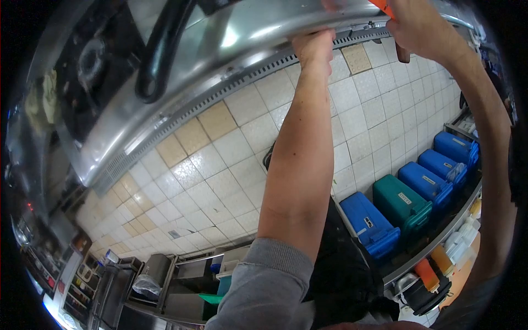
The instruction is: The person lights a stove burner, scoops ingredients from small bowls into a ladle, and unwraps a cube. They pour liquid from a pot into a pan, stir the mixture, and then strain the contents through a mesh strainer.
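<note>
At the far right by the counter, the right hand is closed round an orange tool that a slackened grip could drop onto the tiles, while the left hand, its grip impossible to tell, sits at the edge.

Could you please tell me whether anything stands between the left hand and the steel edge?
Nothing visible does: the left hand is at the steel edge, apparently touching it, though its fingertips are hidden.
</note>
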{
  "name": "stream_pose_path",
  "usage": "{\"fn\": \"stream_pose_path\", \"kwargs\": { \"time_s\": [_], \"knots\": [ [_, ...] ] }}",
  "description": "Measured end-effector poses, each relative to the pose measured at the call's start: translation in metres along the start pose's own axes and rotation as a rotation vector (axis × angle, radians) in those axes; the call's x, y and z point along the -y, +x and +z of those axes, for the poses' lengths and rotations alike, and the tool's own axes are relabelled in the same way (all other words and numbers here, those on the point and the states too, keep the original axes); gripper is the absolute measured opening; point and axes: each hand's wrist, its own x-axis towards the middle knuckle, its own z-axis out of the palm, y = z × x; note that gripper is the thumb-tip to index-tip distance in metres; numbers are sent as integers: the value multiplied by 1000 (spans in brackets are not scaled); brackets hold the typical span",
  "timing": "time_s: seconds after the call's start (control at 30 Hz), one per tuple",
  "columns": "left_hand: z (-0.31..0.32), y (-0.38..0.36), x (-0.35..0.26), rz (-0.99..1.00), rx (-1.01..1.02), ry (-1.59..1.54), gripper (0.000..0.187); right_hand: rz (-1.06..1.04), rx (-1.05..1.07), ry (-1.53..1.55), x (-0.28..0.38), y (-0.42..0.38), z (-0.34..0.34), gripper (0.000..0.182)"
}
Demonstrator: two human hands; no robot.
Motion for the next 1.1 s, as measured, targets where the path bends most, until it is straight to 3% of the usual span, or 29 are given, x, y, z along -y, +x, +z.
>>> {"fn": "stream_pose_path", "kwargs": {
  "time_s": [0.03, 0.17, 0.27, 0.37, 0.43, 0.57, 0.63, 0.77, 0.83, 0.97, 1.1],
  "knots": [
    [0, 1, 1, -6, -1, -11, 15, 86, 91, 92, -3, 4, 0, 54],
    [-1, -1, 1, -7, 23, -37, 15, 160, 6, 43, -11, 6, 18, 52],
    [-3, -3, -3, -23, 63, -56, 17, 14, 41, 192, -10, 2, 6, 52],
    [-5, -5, -4, -56, 98, -101, 18, 174, 114, 183, 1, 9, 1, 53],
    [-6, -4, -4, -56, 108, -96, 18, 86, 13, 11, -4, 21, 11, 57],
    [-7, -3, -4, -72, 136, -70, 18, -44, -93, -46, 3, 0, 2, 63],
    [-8, -1, -2, -64, 139, -74, 18, 92, 94, -12, 1, 12, -5, 70],
    [-5, -2, -2, -40, 83, -76, 17, -20, -41, 5, 5, 1, -3, 72],
    [-6, -4, -4, -64, 81, -89, 17, 104, 107, 4, 2, 17, -6, 73],
    [-4, -6, -5, -64, 58, -99, 16, 133, 85, 48, 4, 15, -2, 75],
    [-6, -3, -6, -92, 87, -73, 15, 1, -3, -36, 8, -5, -6, 71]
  ]
}}
